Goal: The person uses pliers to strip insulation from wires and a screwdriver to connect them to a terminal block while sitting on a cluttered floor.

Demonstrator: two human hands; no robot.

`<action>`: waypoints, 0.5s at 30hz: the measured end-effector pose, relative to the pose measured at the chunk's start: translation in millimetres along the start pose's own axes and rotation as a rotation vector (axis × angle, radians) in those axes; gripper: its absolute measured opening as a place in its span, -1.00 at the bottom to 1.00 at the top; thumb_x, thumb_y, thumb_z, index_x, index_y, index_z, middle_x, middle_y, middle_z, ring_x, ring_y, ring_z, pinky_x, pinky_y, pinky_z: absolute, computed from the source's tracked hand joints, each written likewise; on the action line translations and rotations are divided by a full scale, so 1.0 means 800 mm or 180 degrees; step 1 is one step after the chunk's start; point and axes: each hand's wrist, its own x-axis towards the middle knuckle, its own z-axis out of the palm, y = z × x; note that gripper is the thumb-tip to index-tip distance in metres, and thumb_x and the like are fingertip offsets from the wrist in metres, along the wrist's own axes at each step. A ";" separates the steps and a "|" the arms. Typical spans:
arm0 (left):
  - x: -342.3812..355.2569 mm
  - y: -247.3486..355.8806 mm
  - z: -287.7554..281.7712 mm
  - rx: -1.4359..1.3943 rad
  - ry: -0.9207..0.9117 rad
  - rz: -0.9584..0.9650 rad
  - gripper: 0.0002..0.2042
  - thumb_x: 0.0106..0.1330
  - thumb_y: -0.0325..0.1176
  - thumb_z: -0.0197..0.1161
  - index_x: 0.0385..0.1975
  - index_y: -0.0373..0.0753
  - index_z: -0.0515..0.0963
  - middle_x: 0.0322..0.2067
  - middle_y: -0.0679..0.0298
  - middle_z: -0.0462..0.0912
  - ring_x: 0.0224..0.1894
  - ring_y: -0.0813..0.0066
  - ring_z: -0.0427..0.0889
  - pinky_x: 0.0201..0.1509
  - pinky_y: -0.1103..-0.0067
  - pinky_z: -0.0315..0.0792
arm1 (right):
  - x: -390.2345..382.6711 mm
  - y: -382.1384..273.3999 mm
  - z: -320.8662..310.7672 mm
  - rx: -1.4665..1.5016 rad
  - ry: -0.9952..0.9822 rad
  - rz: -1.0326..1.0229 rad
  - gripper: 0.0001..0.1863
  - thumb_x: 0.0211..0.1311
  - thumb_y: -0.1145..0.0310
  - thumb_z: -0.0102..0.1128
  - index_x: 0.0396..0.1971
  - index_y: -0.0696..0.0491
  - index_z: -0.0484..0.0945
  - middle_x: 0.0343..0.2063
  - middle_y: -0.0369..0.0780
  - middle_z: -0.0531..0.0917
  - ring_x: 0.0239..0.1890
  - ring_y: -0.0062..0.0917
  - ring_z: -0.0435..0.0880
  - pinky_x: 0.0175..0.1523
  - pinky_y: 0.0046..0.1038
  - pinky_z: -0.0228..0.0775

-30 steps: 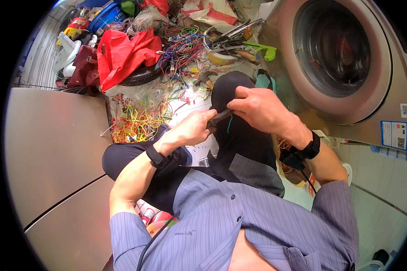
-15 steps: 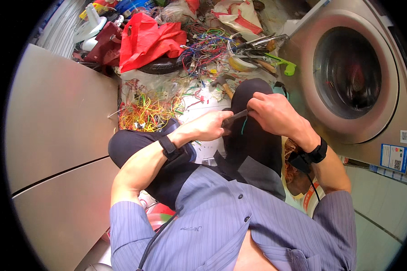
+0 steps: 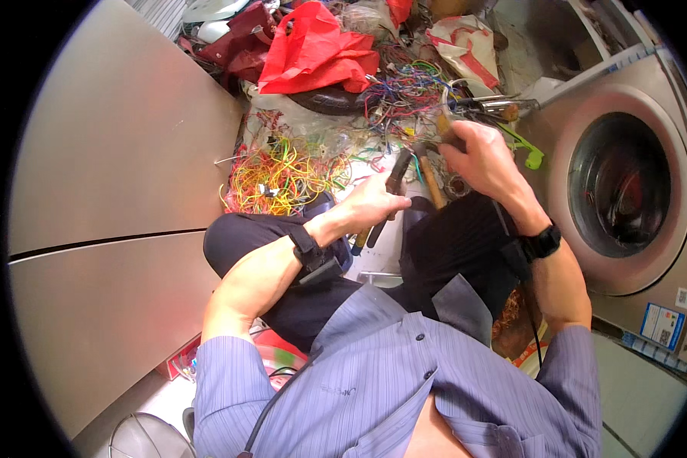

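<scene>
Right of a tangled yellow-and-red wire heap (image 3: 282,172) left loose, a dark plier-like tool (image 3: 396,172) is gripped in the closed left hand (image 3: 375,202), a teal wire (image 3: 417,168) is seen near its tip, and neither the curled right hand's contents (image 3: 482,156) nor how much is done can be told.

The left hand (image 3: 368,204) is curled closed, its thumb (image 3: 397,202) pointing right. The right hand (image 3: 485,159), farther forward and apart, has bent fingers, their tips blurred. Both bare forearms (image 3: 259,276) slant forward and inward.
</scene>
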 end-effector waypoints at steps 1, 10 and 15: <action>0.001 0.002 -0.002 -0.0087 0.0158 -0.0018 -0.84 0.21 -0.40 0.35 -0.39 -0.25 0.48 -0.51 0.35 0.51 -0.47 0.58 0.51 -0.35 0.54 0.46 | 0.014 -0.003 0.005 0.0013 -0.0048 0.0059 -0.80 0.12 0.35 0.29 -0.39 0.20 0.60 -0.40 0.03 0.66 -0.26 -0.05 0.67 -0.13 -0.17 0.52; 0.001 0.011 -0.022 -0.0173 0.0760 0.0041 -0.84 0.16 -0.40 0.31 -0.39 -0.23 0.44 -0.53 0.36 0.51 -0.47 0.56 0.51 -0.35 0.52 0.41 | 0.049 -0.023 0.071 0.0510 -0.0586 0.0280 -0.60 0.15 0.07 0.33 -0.43 0.18 0.64 -0.53 0.05 0.64 -0.39 -0.02 0.68 -0.26 -0.14 0.50; 0.008 0.007 -0.024 -0.0058 0.0978 0.0007 -0.86 0.15 -0.42 0.31 -0.51 -0.22 0.45 -0.60 0.38 0.48 -0.53 0.58 0.46 -0.39 0.54 0.37 | 0.050 -0.013 0.090 0.0760 -0.0408 0.0425 -0.66 0.23 0.15 0.26 -0.42 0.18 0.64 -0.54 0.06 0.61 -0.40 -0.06 0.67 -0.28 -0.17 0.48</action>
